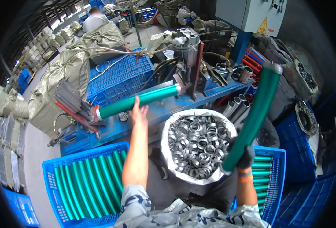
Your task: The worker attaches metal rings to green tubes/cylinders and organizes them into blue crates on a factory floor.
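A green tube (pixel 141 99) with silvery ends lies across the blue machine, between a red-edged metal block (pixel 75 99) on the left and an upright metal fixture (pixel 190 57) on the right. My bare left hand (pixel 139 114) is at its near side, fingers spread; one finger overlaps the tube, and the others show just below it. I cannot tell how firmly it touches. My right hand (pixel 246 157), in a dark glove, wraps round the lower part of another green tube (pixel 257 114). That tube slants up and right, its top end near the grey cabinet.
A white-lined container (pixel 167 159) of metal rings (pixel 200 142) stands between my arms. Blue crates (pixel 48 178) with green tubes flank me. Bare metal tubes (pixel 238 106) lie beyond the rings. A grey control cabinet (pixel 232 15) hangs at the far right. A person (pixel 94 21) sits far left.
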A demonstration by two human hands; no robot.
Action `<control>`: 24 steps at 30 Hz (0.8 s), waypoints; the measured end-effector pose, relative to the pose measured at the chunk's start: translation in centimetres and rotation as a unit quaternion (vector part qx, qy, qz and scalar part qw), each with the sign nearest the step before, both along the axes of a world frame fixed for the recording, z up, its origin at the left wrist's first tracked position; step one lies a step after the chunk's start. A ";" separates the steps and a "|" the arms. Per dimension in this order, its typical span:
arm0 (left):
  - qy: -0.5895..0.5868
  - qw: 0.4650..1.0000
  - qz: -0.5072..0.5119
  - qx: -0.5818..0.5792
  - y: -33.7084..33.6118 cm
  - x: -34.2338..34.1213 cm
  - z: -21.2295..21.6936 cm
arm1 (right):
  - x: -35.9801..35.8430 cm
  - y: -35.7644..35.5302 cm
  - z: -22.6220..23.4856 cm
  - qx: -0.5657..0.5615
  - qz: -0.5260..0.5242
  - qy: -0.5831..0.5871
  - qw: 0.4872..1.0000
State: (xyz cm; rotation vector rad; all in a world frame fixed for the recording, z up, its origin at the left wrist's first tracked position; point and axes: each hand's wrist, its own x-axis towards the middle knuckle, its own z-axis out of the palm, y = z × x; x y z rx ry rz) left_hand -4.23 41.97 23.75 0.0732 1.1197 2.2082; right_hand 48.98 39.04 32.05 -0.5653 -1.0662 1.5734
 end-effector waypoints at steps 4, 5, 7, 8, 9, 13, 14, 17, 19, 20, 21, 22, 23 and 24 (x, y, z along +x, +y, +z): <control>-0.043 0.996 0.041 -0.074 2.2 -5.9 -3.3 | 5.2 -3.9 -2.8 -0.054 -0.018 -0.026 0.998; -0.060 0.994 0.030 -0.085 2.9 -5.8 -4.0 | 6.1 -4.5 -3.3 -0.056 -0.025 -0.026 0.998; -0.074 0.992 -0.005 -0.099 3.8 -5.5 -5.1 | 7.4 -5.3 -3.5 -0.103 -0.044 -0.011 0.994; -0.076 0.992 -0.013 -0.101 4.4 -5.1 -5.5 | 7.5 -5.3 -3.5 -0.104 -0.052 -0.013 0.993; -0.065 0.992 -0.026 -0.107 4.9 -4.7 -5.9 | 7.2 -5.4 -3.8 -0.115 -0.053 -0.012 0.992; -0.026 0.998 0.010 -0.057 2.7 -7.0 -6.9 | 4.9 -4.3 -4.7 -0.071 0.034 -0.014 0.997; -0.014 0.999 0.027 -0.029 2.1 -6.9 -7.4 | 4.4 -4.2 -4.5 -0.056 0.050 -0.031 0.997; -0.008 0.999 -0.012 -0.039 -0.9 -6.7 -6.5 | 3.0 -5.0 -3.3 -0.096 0.040 -0.018 0.994; -0.012 0.998 -0.015 -0.053 -3.5 -3.7 -6.1 | 3.5 -5.5 -3.1 -0.094 0.046 -0.031 0.994; 0.017 0.996 -0.042 -0.077 -3.5 1.2 -6.3 | 5.0 -6.0 -3.4 -0.098 0.025 -0.054 0.993; 0.056 0.992 -0.061 -0.100 -4.7 4.6 -6.0 | 5.7 -6.6 -3.2 -0.102 0.009 -0.059 0.993; 0.088 0.987 -0.063 -0.118 -6.8 6.1 -5.8 | 5.4 -7.2 -2.8 -0.108 0.018 -0.050 0.993; 0.120 0.981 -0.064 -0.135 -9.2 7.4 -6.0 | 5.5 -7.8 -2.6 -0.114 0.027 -0.041 0.992; 0.149 0.976 -0.052 -0.148 -11.8 7.9 -6.7 | 6.3 -8.1 -3.2 -0.146 0.060 -0.037 0.987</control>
